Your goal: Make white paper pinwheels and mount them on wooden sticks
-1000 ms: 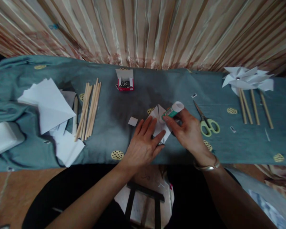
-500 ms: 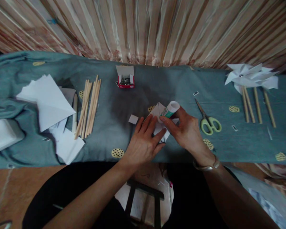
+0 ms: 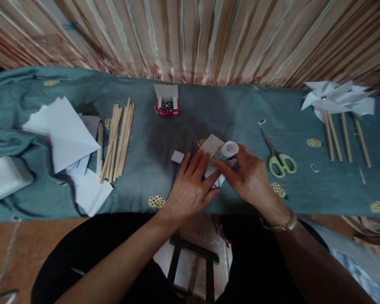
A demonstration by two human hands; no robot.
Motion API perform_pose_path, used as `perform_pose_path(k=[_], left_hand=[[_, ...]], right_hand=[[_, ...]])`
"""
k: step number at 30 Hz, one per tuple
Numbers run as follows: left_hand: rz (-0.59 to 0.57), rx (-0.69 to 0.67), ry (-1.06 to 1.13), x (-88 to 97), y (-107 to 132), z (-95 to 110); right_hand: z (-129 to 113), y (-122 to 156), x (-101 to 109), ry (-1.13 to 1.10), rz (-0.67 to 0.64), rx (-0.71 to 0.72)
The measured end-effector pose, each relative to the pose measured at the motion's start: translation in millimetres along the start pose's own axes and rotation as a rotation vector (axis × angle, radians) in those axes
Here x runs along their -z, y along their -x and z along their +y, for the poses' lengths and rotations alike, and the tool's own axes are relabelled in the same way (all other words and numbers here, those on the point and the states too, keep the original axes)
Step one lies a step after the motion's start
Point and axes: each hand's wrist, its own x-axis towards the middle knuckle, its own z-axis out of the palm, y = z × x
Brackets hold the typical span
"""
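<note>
A white sheet of paper [image 3: 211, 142] lies on the cloth in front of me, partly covered by both hands. My left hand [image 3: 191, 188] rests flat on it with the fingers spread, pressing its left side. In my right hand [image 3: 248, 173] is a glue stick [image 3: 225, 150] with a green and white barrel, tilted over the paper. Its lower end is hidden by my fingers and the sheet. Just left of my left fingertips lies a small white paper square [image 3: 177, 156].
Green-handled scissors [image 3: 277, 158] lie right of my hands. Farther right are paper pinwheels [image 3: 327, 98] on sticks. A red box of metal pins [image 3: 167, 107] stands behind. At left lie wooden sticks [image 3: 124, 143], white paper sheets [image 3: 71, 135] and a white case [image 3: 8, 179].
The glue stick, still in my right hand, has tipped a little and its top end sits slightly lower. My left hand stays on the paper. The view has shifted slightly.
</note>
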Motion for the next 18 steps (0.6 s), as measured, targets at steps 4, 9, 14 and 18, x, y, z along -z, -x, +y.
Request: perform_pose_path(k=[4,9,14,18], left_hand=[[-0.009,0.007,0.003,0.0,0.1,-0.2],[-0.012,0.012,0.011,-0.3,0.7,-0.3],[-0.01,0.01,0.008,-1.0,1.0,-0.5],[-0.006,0.01,-0.006,-2.2,1.4,-0.7]], right_hand=[[2.4,3.1,1.5,0.005,-0.003,-0.001],[4.1,6.8,4.0,0.015,0.0,-0.04],[4.6,8.2,4.6,0.011,0.004,-0.082],[6.0,7.4,4.8,0.001,-0.003,-0.101]])
